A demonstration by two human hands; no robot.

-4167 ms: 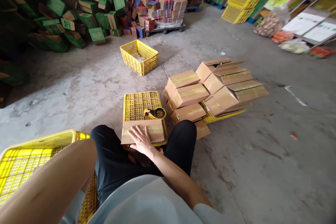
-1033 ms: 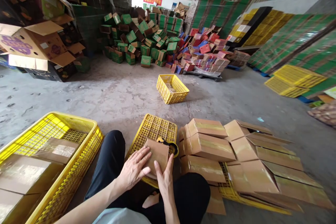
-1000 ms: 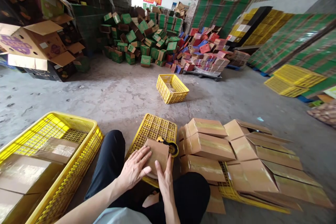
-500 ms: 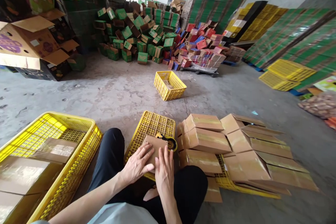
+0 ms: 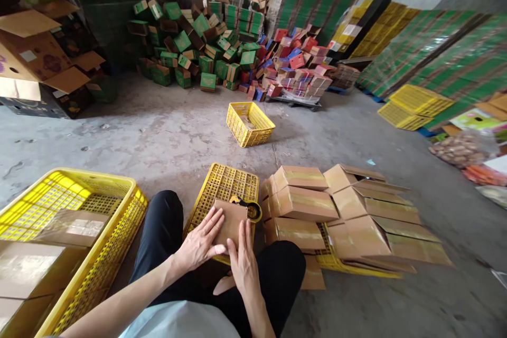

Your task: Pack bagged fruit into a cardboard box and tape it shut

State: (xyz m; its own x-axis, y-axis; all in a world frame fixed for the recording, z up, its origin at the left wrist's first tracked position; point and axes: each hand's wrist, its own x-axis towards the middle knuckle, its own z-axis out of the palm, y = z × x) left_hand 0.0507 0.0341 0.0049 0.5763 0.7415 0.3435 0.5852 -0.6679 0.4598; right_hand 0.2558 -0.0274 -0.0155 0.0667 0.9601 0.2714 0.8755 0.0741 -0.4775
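A small cardboard box [image 5: 233, 223] rests on an upturned yellow crate [image 5: 228, 179] between my knees. My left hand [image 5: 201, 242] lies along the left side of its top, fingers stretched out. On the near right part of the box is my right hand [image 5: 243, 261], its fingers straight and its thumb apart. Both palms face down and neither hand grips the box. A black and yellow tape dispenser [image 5: 254, 212] lies just beyond the box's right corner, partly hidden by it.
At my left stands a big yellow crate [image 5: 132, 187] with several cardboard boxes [image 5: 29, 269] inside. Open cartons [image 5: 303, 203] are stacked at my right, partly over another yellow crate [image 5: 370, 269]. Ahead is a smaller yellow crate [image 5: 247, 137]. Green boxes [image 5: 208, 81] are heaped farther back.
Earlier, one hand lay flat on a wider-looking box face while my left arm reached toward the left crate. Now both hands are on the box; my right fingers have shifted from its side onto its top.
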